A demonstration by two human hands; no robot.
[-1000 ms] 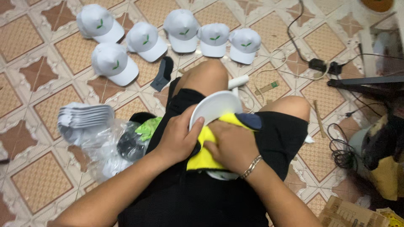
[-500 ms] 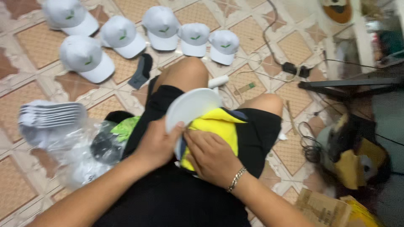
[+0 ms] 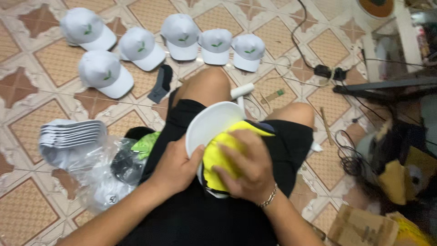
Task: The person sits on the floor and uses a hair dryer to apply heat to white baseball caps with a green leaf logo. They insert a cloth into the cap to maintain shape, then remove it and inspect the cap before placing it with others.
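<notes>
Two hands on lap: left hand (image 3: 175,166) now gripping white cap (image 3: 210,125) brim, right hand (image 3: 246,166) pressing yellow cloth (image 3: 217,157) against it.

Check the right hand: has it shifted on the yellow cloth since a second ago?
No. The right hand stays pressed on the yellow cloth over the white cap on the lap; only the camera view shifted.

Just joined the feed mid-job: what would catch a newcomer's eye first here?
At centre, both hands work in the person's lap: the left hand grips a white cap by its brim while the right hand presses a bright yellow cloth against it. Beyond the knees, six finished white caps lie on the tiled floor, and a stack of caps sits at left beside a clear plastic bag.
</notes>
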